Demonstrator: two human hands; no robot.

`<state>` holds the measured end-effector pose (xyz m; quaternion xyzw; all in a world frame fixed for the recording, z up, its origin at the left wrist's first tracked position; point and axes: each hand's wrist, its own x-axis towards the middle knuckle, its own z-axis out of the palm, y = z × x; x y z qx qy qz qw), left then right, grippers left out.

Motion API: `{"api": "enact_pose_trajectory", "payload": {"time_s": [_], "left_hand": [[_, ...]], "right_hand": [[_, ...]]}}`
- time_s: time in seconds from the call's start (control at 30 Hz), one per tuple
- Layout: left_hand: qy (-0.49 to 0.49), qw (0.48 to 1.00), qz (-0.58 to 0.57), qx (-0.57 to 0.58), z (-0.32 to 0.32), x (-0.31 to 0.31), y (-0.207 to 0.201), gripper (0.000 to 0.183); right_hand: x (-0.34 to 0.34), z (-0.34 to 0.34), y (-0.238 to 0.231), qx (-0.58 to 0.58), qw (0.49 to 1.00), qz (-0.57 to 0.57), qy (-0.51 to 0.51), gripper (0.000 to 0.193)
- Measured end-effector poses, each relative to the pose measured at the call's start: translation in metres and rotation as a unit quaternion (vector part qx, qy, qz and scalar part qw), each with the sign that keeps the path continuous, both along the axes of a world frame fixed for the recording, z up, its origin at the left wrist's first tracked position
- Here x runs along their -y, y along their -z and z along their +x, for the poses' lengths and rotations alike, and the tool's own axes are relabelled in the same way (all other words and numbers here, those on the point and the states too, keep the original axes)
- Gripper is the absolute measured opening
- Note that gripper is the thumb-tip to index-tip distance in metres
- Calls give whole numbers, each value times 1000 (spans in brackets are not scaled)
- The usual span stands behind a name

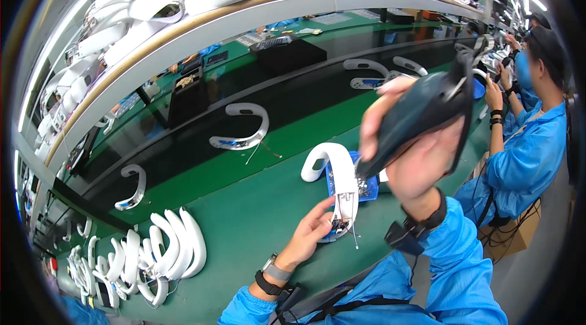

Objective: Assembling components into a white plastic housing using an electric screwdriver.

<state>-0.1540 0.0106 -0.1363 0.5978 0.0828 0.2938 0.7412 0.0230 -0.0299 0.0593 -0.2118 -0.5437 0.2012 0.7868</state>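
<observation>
White curved part [343, 172] by blue tray [368, 186], 1 o'clock of left hand [310, 227]; long axis about 12 to 6, open end at 6. Left fingers touch it, can't tell if gripping. Right hand [421, 160]: fingers wrapped around dark tool [406, 117].

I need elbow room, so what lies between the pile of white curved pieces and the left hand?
Just green tabletop lies between the pile of white curved pieces and the left hand, as the head view shows.

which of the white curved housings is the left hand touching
The white curved housing overlapping the blue bin in view: the left hand is at its open, wired lower end. The other housings are all apart from that hand.
</observation>
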Motion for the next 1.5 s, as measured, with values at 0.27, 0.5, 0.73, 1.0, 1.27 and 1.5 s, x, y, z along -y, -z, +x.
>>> {"api": "enact_pose_trajectory", "payload": {"time_s": [0.27,0.5,0.73,1.0,1.27,1.5], "left_hand": [[-74,993,47,-83,-47,-13,-63,50],[-62,985,79,-142,-75,-14,-121,46],[-28,990,5,-142,-89,-5,-129,30],[-7,990,36,-137,-96,-11,-125,21],[6,989,75,-126,-96,-15,-125,12],[19,988,54,-143,-95,-4,-130,19]], "right_hand": [[33,22,77,354,839,37,412,68],[27,-56,57,580,802,57,130,27],[26,-58,47,581,806,63,95,19],[27,-58,45,607,790,74,29,18],[29,-61,43,640,755,127,63,17],[29,-51,49,524,836,87,138,21]]}}
